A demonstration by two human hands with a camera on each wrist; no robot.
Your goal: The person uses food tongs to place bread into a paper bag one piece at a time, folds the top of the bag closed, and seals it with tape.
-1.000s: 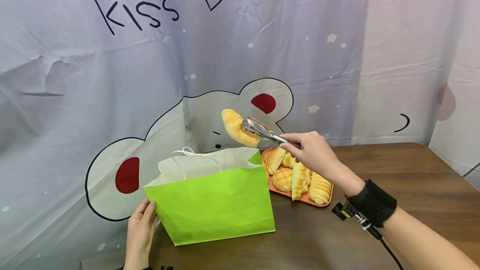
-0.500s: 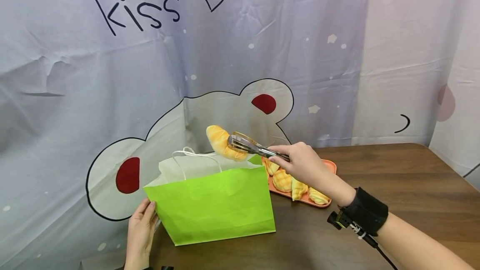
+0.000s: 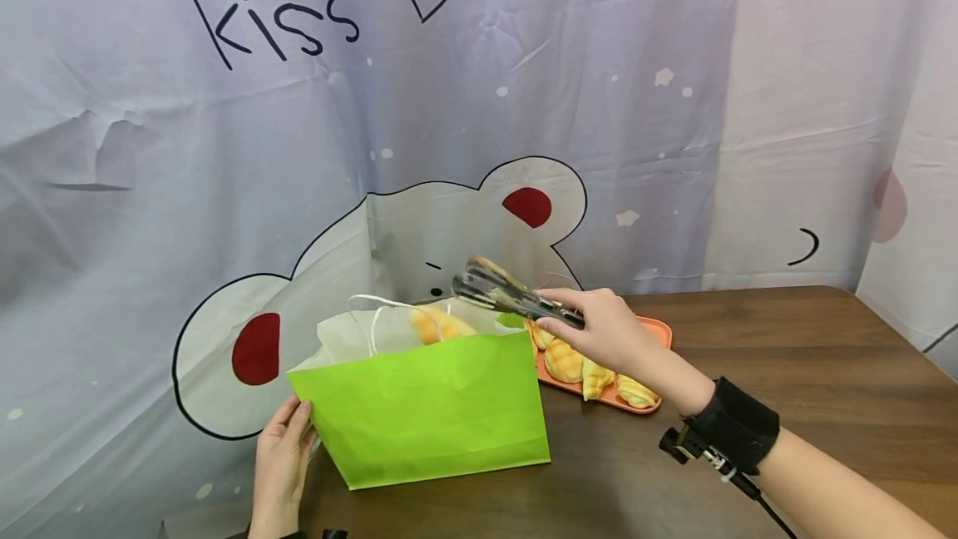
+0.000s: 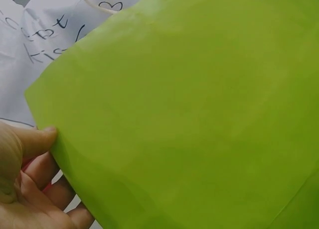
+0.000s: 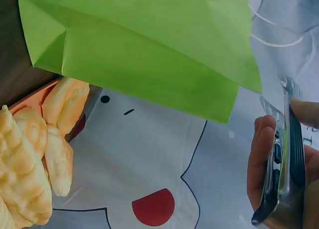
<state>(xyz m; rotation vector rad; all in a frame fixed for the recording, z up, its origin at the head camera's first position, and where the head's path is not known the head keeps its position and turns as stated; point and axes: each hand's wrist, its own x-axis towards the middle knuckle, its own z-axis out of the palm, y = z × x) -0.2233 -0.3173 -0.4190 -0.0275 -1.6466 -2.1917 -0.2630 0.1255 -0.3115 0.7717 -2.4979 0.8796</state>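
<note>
My left hand (image 3: 280, 456) pinches the left side edge of a lime-green paper bag (image 3: 427, 414), thumb on the front panel in the left wrist view. The bag stands upright on the table, its white-lined mouth spread. Inside that mouth a yellow croissant (image 3: 437, 325) shows blurred, its lower part hidden by the front panel. Above the bag's right side, my right hand (image 3: 606, 327) grips metal tongs (image 3: 516, 299) by their dark handles. The tongs' tips are apart from the croissant with nothing between them. The right wrist view shows the tongs (image 5: 286, 154) beside the bag's rim.
Right behind the bag lies an orange tray (image 3: 660, 328) with several breads (image 3: 565, 360), partly covered by the right forearm. White cord handles (image 3: 374, 324) rise from the bag's mouth. A printed curtain (image 3: 636, 106) hangs along the table's back edge.
The croissant moved left and down with the tongs, then came free of them and dropped into the bag's mouth. The tongs have spread. The left hand and bag have stayed put.
</note>
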